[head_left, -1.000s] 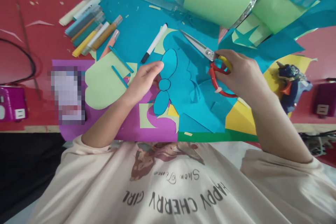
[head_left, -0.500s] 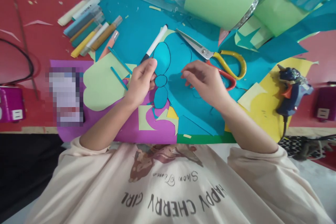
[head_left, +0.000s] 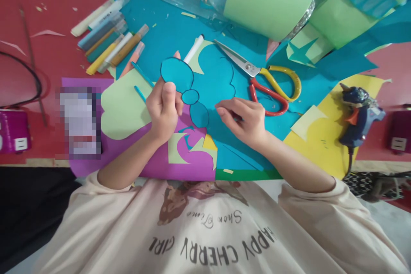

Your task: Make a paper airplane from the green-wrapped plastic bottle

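Observation:
My left hand [head_left: 164,109] pinches a blue paper bow cutout [head_left: 176,73] with black outlines, thumb across the edge of its larger loop. The bow slants from upper left to lower right, its small round middle and second loop hanging free of the fingers. Just right of that lower loop is my right hand [head_left: 244,120], fingers curled and thumb near the index fingertip, apart from the bow and with nothing visible in it. Behind the bow lies a white marker [head_left: 194,49], partly hidden. Scissors [head_left: 248,66] with yellow and red handles lie beyond my right hand.
Several markers [head_left: 109,36] lie at upper left, above a pale green paper shape [head_left: 123,109] and a phone [head_left: 80,122]. A bottle wrapped in green paper [head_left: 266,2] lies at the back. A glue gun [head_left: 361,113] rests on yellow paper at right. Paper scraps [head_left: 178,147] lie in front.
The bow has gone from nearly upright to slanted, its larger loop swinging left. My left hand has shifted slightly left and down. My right hand has moved a little down, uncovering the red scissor handle.

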`<state>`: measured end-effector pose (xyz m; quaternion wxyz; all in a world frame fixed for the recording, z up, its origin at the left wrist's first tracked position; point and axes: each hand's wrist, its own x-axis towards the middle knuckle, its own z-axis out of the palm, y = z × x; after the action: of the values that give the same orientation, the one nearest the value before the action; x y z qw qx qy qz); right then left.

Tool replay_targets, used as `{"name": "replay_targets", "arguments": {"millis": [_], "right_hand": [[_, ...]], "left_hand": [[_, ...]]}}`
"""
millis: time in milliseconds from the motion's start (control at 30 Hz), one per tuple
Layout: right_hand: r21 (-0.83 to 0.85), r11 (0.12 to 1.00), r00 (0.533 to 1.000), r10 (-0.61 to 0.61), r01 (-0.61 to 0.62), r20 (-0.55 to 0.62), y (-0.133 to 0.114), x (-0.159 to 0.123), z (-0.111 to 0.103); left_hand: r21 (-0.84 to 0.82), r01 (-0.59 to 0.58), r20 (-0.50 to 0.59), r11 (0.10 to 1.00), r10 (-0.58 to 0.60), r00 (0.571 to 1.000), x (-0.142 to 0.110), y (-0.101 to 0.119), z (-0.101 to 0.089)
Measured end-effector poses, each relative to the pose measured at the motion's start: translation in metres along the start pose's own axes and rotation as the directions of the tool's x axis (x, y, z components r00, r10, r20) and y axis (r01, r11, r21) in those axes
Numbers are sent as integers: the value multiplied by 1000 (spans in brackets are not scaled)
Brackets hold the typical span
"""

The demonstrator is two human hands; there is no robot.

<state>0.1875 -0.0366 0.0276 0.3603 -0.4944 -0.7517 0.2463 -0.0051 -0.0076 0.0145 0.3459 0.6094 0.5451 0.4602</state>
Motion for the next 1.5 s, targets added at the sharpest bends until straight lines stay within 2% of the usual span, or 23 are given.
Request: {"name": "replay_targets", "arguments": {"millis": [67,133,167,200,267,333,400,467,533,633,700,800,900,1000,1233,1500], "right_hand": [[44,998,999,-39,39,-5,2,-1,-1],[121,989,996,-82,84,-21,5,-3,0],[168,983,997,-73,78,-36,6,-3,1],[219,975,998,-30,42,-54,6,-3,3],[326,942,989,116,-81,-88,8,-2,6],[421,886,964,252,-195,-84,8,1,7],[505,828,950,309,-245,-46,10,5,7],[559,785,947,321,-268,4,12,9,6],[580,769,948,317,-268,18,15,10,5],[583,775,954,299,-241,-3,21,10,7],[575,781,955,297,-244,3,24,9,8],[579,779,956,294,-242,4,28,8,9],[618,764,969,248,-185,-16,29,8,11],[634,759,977,210,-149,-21,29,8,12],[603,776,972,236,-186,-4,31,11,10],[607,774,969,244,-180,-24,33,12,8]], "left_hand": [[-37,-91,53,995,93,994,-2,1,-4],[-42,-252,187,967,256,948,-1,0,-7],[-31,-346,273,938,341,900,0,0,-7],[-23,-451,356,892,429,830,1,0,-8],[-8,-584,472,812,517,714,4,-2,-7],[35,-670,562,741,540,626,7,-3,-5],[48,-715,634,698,531,561,8,-4,-3],[13,-706,674,708,515,529,8,-5,-1],[-33,-665,702,746,491,517,8,-5,-1],[-70,-556,734,828,420,533,7,-4,-1],[-91,-467,734,880,376,565,7,-2,-1],[-109,-357,699,928,326,636,7,1,0],[-153,-279,622,948,312,719,6,-1,4],[-207,-207,575,956,290,765,5,-7,7],[-202,-142,561,969,233,795,2,-16,8],[-132,-143,579,981,193,792,-2,-17,6]]}}
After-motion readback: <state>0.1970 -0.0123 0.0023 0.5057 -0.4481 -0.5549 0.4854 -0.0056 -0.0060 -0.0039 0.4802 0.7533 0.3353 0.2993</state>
